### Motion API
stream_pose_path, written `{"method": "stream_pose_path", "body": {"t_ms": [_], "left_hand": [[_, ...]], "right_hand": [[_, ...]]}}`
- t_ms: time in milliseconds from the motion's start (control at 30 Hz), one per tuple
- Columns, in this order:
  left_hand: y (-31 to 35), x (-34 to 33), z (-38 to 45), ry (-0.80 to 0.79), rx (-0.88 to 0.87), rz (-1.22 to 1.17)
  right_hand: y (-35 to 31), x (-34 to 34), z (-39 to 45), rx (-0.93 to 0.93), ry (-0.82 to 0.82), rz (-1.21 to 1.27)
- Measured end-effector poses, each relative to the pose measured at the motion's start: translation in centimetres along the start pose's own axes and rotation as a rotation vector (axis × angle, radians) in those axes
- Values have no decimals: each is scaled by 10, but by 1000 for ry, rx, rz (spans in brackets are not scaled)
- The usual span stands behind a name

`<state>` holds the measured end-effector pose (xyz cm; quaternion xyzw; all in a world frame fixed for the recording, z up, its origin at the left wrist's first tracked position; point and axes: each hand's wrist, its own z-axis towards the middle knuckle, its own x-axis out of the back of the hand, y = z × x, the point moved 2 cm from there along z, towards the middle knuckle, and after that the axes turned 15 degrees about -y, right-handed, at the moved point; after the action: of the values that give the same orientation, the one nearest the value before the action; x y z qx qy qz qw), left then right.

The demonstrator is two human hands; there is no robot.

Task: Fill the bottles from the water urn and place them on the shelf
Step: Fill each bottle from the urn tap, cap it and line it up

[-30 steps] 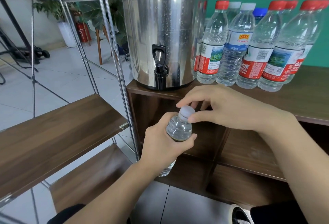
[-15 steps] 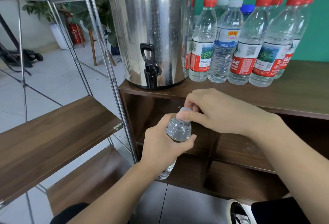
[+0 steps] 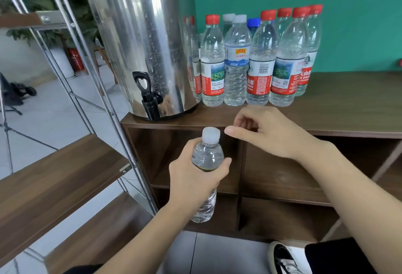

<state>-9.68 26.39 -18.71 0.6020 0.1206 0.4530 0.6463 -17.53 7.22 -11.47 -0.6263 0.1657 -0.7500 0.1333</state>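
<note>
Your left hand [image 3: 191,178] grips capped bottle [image 3: 206,165], long axis near upright, below counter [image 3: 348,108] edge. Right hand [image 3: 267,130] empty, fingers loose, just off cap at 3 o'clock. Shelf [image 3: 54,178] lies at 9 o'clock; left hand nearer.

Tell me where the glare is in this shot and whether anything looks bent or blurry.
Head view: bright vertical glare streaks run down the shiny steel water urn; the wide lens bows the chrome shelf rack poles at left; the clear plastic bottle with a white cap in the left hand is sharp.
</note>
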Motion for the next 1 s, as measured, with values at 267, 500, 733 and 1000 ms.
{"method": "stream_pose_path", "body": {"t_ms": [267,500,733,1000], "left_hand": [[61,-15,31,50,-124,-32],[141,-43,87,44,-288,-193],[176,-110,138,-59,-286,-317],[187,-176,168,-127,-277,-332]], "right_hand": [[83,16,-43,-241,148,-101],[116,33,-76,-382,198,-202],[154,56,-109,-480,252,-144],[182,70,-135,-546,335,-156]]}}
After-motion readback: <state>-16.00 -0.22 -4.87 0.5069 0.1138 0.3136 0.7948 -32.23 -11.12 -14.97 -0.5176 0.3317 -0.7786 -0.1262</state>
